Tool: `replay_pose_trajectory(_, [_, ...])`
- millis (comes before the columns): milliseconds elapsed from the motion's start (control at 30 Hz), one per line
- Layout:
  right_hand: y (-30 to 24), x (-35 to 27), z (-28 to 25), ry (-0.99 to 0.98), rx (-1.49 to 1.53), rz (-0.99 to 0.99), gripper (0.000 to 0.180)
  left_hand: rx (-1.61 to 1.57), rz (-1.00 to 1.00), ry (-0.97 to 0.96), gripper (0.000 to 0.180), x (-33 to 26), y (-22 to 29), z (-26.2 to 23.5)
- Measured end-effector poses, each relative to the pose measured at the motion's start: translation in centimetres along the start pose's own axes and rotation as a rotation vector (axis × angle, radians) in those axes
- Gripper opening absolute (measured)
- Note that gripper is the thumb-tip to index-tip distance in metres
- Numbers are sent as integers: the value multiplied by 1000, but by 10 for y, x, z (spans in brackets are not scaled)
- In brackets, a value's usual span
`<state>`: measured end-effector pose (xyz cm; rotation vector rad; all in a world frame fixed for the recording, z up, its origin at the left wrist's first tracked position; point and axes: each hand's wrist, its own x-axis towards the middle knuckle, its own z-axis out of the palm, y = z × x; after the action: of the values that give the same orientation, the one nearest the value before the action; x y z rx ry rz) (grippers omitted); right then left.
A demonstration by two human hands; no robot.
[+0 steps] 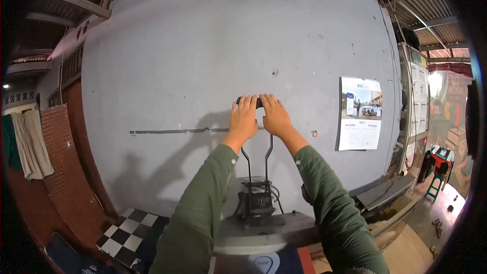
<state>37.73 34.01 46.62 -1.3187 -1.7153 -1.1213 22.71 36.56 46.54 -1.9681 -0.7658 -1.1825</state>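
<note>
Both arms, in dark green sleeves, stretch forward and up to a raised lever handle. My left hand and my right hand sit side by side with fingers wrapped over its black grip. Two bent black rods run down from the grip to the black mechanism of what looks like a heat press. Below that lies its wide grey top plate, between my forearms. Under the near edge of the plate, a dark blue and red surface with a white printed shape shows in part.
A grey wall rises behind the press, with a calendar hung at right. A black-and-white checkered surface is at lower left. Cloths hang at far left. At right stand a cabinet and a green stool.
</note>
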Motion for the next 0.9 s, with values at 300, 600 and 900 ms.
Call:
replay_pose_trajectory(300, [-6, 17, 10, 10, 69, 202, 59, 55, -99, 54, 68, 16, 10, 14])
replay_pose_trajectory(600, [-21, 9, -16, 10, 135, 275, 46, 115, -93, 95, 51, 4, 21, -12])
replay_pose_trajectory(900, [-56, -40, -68, 90, 259, 310, 40, 50, -100, 57, 41, -34, 55, -76])
